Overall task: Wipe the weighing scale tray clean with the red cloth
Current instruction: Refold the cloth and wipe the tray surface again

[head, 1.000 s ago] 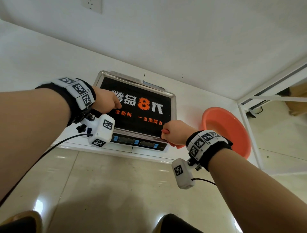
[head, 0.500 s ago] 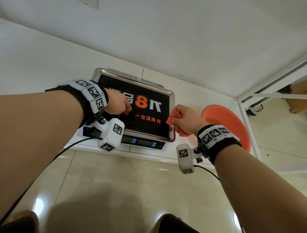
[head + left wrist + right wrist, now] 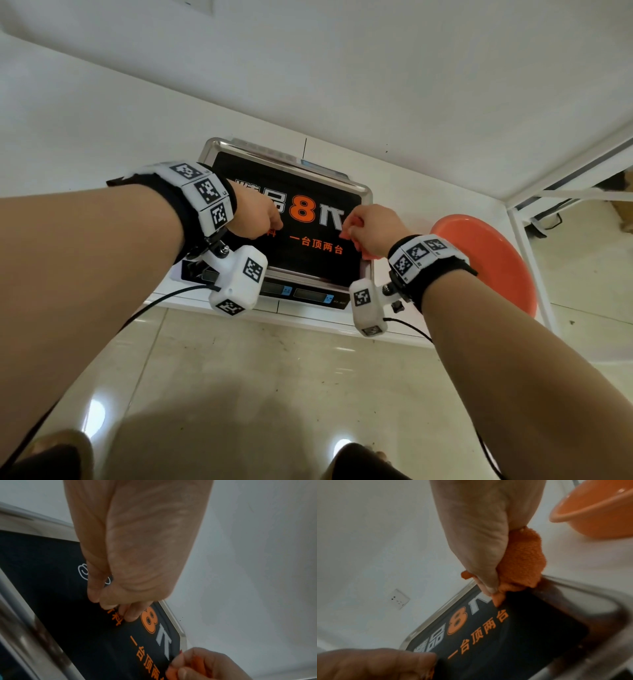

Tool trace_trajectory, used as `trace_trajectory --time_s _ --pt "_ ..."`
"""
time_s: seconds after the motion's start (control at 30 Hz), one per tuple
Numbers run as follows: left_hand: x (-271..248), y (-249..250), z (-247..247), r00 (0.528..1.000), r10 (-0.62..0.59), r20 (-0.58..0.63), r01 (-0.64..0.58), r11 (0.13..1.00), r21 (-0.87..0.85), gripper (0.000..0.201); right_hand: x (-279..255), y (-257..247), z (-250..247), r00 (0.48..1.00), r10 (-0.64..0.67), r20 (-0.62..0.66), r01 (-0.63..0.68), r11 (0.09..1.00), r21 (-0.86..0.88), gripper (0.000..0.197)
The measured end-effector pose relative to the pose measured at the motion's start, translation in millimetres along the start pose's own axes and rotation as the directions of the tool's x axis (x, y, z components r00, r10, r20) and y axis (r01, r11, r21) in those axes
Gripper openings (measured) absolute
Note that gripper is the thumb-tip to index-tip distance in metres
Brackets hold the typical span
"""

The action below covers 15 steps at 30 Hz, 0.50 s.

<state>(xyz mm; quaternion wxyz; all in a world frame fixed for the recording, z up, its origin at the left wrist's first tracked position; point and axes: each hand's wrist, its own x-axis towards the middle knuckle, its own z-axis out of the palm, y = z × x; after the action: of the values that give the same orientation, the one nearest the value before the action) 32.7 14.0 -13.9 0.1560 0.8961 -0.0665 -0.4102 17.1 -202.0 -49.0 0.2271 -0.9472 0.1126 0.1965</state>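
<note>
Your right hand (image 3: 371, 230) is clenched around the bunched red cloth (image 3: 520, 563), thumb pinning it against the curled fingers, with only a small corner of the fabric poking out below your fist. That corner sits at the right edge of the weighing scale tray (image 3: 219, 145), just inside the steel rim and beside the black printed sticker (image 3: 308, 260). Your left hand (image 3: 255, 217) hovers over the tray's left half with fingers curled and nothing in them; whether its fingertips (image 3: 130, 614) touch the sticker cannot be told.

The risk lies in how little cloth shows beyond your grip. If you wipe like this, your knuckles and nails will likely drag across the sticker instead of the fabric, smearing rather than cleaning. Pressing hard near the rim on your cloth side could also tip the tray. The orange basin (image 3: 493, 260) sits close behind your right wrist, so a wide backswing may knock it.
</note>
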Motion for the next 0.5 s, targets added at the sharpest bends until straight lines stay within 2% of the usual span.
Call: trace_trajectory --time_s 0.17,0.3,0.5 --pt "-0.6 0.0 1.3 1.000 0.006 -0.015 -0.005 1.000 0.028 0.047 -37.0 5.8 1.5 0.975 0.069 0.210 -0.100 0.985 0.139 0.010" --pt "-4.4 0.3 3.1 1.000 0.003 -0.016 -0.003 1.000 0.020 0.047 -55.8 10.7 8.3 0.963 0.082 0.258 -0.115 0.987 0.116 0.015" --pt "-6.0 2.4 3.5 1.000 -0.003 -0.013 0.004 1.000 0.026 0.047 -67.3 17.1 6.7 0.965 -0.053 0.259 0.059 0.998 -0.017 0.014"
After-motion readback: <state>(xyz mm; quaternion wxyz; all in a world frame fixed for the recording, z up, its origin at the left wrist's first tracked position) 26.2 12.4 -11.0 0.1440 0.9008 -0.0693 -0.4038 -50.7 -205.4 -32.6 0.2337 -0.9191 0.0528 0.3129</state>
